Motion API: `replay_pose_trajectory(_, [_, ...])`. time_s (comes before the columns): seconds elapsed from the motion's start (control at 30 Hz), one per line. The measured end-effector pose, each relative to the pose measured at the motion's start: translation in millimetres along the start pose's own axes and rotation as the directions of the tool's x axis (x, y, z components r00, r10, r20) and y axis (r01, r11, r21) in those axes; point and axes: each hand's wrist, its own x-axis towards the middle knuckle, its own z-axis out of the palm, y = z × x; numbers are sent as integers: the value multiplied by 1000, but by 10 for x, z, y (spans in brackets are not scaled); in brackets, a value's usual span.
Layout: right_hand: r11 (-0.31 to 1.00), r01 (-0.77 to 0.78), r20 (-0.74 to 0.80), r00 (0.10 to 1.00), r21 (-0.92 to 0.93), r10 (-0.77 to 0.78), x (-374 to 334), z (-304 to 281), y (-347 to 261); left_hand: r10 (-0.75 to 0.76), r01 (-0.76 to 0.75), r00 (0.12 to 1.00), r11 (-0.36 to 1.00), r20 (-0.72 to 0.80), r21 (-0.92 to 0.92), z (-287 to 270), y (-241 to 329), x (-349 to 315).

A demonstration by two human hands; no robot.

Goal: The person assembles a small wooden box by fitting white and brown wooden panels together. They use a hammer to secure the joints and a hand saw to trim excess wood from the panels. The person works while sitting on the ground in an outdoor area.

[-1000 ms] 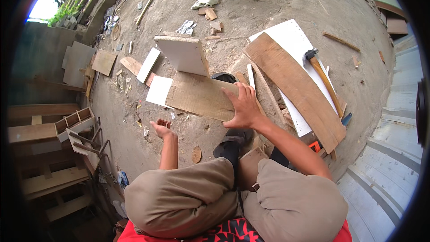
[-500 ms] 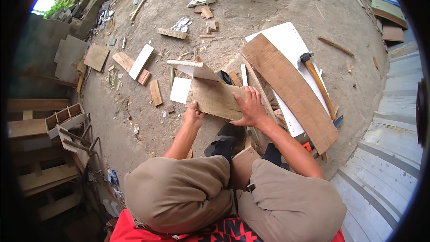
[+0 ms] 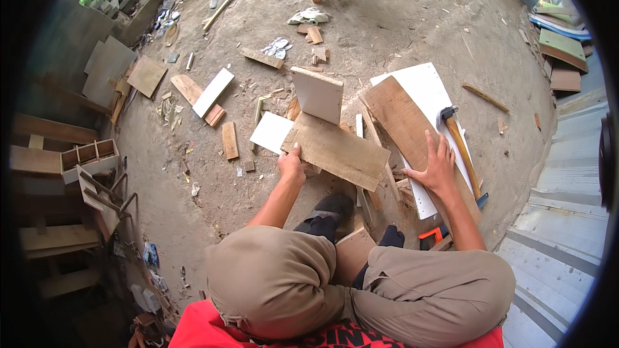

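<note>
right hand (image 3: 436,177) over brown board (image 3: 396,103) | hammer (image 3: 458,145) alongside | white board (image 3: 414,78) beneath

**Black letters (image 3: 342,337) on a red shirt (image 3: 213,328)!**

And there it is, right down at the bottom of the head view: bold black capitals running across the red shirt, the person's own! They sit in more than one row, crowding the lower edge, and they're only partly showing, so no full wording comes through. That shirt carries the only lettering legible here!
</note>
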Motion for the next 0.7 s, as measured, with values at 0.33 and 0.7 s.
replay_pose_trajectory(0.33, [972,189,110,972,143,-206,-448,-243,-140,-20,20,999,1000,39,-5,-37,81,195])
replay_pose_trajectory(0.7, [931,324,224,907,165,-356,-260,-50,-880,-52,53,996,999,76,-10,-81,48,194])
